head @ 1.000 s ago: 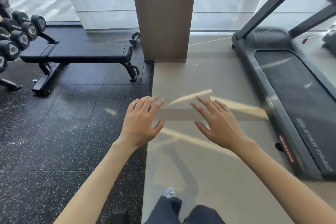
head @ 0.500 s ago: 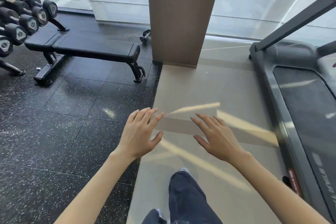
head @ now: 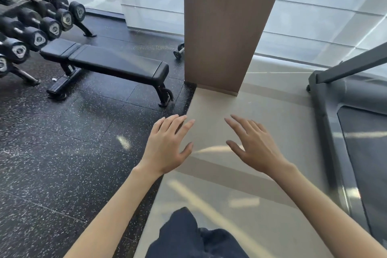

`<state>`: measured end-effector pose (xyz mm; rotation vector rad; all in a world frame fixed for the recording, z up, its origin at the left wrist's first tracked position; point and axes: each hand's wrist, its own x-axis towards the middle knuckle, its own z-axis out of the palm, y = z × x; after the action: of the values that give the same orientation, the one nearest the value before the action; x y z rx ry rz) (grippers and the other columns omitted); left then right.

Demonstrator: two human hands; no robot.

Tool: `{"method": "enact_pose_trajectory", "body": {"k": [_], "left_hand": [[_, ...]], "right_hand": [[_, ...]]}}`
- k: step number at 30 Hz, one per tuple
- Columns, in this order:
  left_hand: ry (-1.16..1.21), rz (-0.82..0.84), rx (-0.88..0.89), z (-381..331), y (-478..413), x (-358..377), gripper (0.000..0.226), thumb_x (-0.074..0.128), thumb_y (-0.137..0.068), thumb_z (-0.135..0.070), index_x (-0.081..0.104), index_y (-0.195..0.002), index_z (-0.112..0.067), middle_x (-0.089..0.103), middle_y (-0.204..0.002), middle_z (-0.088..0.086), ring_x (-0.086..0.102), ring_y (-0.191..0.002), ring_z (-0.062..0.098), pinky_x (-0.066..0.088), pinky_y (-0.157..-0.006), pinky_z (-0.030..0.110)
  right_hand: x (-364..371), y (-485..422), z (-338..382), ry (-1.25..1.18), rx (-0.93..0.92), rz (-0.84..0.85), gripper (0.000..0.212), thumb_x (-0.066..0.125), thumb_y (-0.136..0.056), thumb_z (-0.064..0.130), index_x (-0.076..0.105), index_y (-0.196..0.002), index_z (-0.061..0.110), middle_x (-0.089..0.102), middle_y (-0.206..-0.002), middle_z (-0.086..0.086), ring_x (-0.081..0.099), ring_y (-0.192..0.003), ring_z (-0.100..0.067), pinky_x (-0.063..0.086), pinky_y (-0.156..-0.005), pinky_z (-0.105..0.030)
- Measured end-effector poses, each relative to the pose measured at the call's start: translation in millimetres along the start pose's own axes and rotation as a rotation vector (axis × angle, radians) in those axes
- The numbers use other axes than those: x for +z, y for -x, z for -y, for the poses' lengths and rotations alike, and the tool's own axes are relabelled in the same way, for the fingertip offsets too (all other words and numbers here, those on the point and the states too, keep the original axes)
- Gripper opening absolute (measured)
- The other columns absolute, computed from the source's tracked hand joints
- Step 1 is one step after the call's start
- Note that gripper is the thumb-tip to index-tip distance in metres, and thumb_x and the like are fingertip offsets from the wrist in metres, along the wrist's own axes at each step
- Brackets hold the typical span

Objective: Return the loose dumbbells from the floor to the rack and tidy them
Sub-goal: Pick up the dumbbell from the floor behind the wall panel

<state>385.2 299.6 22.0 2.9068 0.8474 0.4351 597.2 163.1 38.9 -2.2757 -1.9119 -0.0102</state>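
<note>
Biggest risk, as a judgement: the flat bench (head: 109,63) lies along the route to the dumbbell rack (head: 31,16) at far left, so a carried weight or a shin could strike its splayed foot. A smaller risk: the one loose dumbbell (head: 179,50) in view, lying far off on the floor and partly hidden behind the left edge of a wooden pillar (head: 226,27), might roll when touched. Black speckled rubber flooring (head: 62,153) fills the left and smooth beige flooring (head: 261,107) the right. Frosted window panels span the far wall, and a treadmill (head: 356,132) runs along the right. Near, a dark trouser leg (head: 188,234) steps forward. Both hands are empty, fingers spread and relaxed: the left hand (head: 167,146) over the floor seam, the right hand (head: 255,148) over the beige
</note>
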Motion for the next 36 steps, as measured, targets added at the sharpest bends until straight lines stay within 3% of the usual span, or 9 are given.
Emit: {"method": "enact_pose_trajectory", "body": {"k": [13, 20, 26, 36], "left_hand": [[-0.009, 0.148, 0.014, 106, -144, 50, 0.054, 0.040, -0.085, -0.046, 0.052, -0.131, -0.020, 0.055, -0.130, 0.005, 0.049, -0.120, 0.025, 0.036, -0.103, 0.043], [-0.051, 0.113, 0.058, 195, -247, 39, 0.055, 0.040, -0.085, -0.047, 0.051, -0.132, -0.020, 0.054, -0.132, 0.005, 0.047, -0.121, 0.025, 0.035, -0.103, 0.042], [-0.002, 0.081, 0.014, 228, -292, 51, 0.054, 0.040, -0.087, -0.046, 0.049, -0.134, -0.020, 0.052, -0.134, 0.005, 0.044, -0.125, 0.025, 0.033, -0.105, 0.043], [-0.028, 0.164, -0.094, 274, -377, 100, 0.053, 0.041, -0.086, -0.046, 0.050, -0.133, -0.022, 0.054, -0.132, 0.003, 0.047, -0.124, 0.024, 0.034, -0.104, 0.042]], "right_hand": [[56, -151, -46, -0.011, -0.017, 0.150, 0.052, 0.035, -0.088, 0.047, 0.044, -0.132, 0.020, 0.054, -0.132, -0.006, 0.056, -0.113, -0.024, 0.044, -0.095, -0.038], [42, -287, -62, 0.034, -0.033, 0.074, 0.053, 0.036, -0.086, 0.045, 0.047, -0.130, 0.017, 0.056, -0.129, -0.008, 0.056, -0.113, -0.025, 0.045, -0.094, -0.040], [51, -357, -70, -0.015, -0.041, 0.015, 0.052, 0.037, -0.088, 0.042, 0.046, -0.133, 0.016, 0.052, -0.134, -0.008, 0.050, -0.120, -0.024, 0.041, -0.099, -0.041], [97, -469, -136, -0.061, -0.152, 0.132, 0.051, 0.038, -0.087, 0.043, 0.048, -0.130, 0.017, 0.057, -0.129, -0.008, 0.055, -0.116, -0.024, 0.044, -0.096, -0.041]]}}
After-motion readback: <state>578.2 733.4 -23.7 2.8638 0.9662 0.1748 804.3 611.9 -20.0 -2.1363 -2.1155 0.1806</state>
